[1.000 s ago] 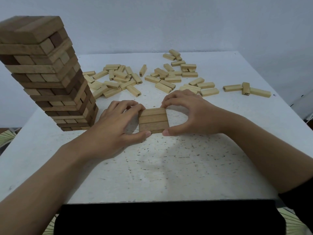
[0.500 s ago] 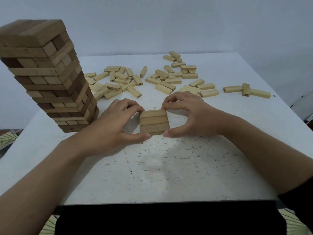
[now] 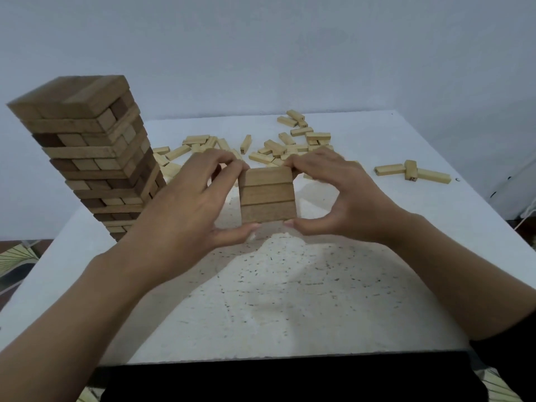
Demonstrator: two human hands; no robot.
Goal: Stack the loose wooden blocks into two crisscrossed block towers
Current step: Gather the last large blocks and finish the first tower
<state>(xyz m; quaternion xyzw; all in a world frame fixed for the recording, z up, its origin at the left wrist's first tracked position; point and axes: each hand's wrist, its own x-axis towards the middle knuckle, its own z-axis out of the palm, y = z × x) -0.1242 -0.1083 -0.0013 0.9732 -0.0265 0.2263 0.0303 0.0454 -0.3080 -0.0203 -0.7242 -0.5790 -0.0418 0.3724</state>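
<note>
Presently, row of three blocks [image 3: 268, 195] is pinched between left hand [image 3: 185, 207] and right hand [image 3: 342, 198], over table [image 3: 290, 300] middle, right of tall tower [image 3: 92, 152]. Second tower's base judged in hand; crosswise row needed next from loose blocks [image 3: 290, 146].

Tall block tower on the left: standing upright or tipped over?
Upright. The tall block tower stands on the table, its crisscrossed layers stacked squarely, the top layer flat.
</note>
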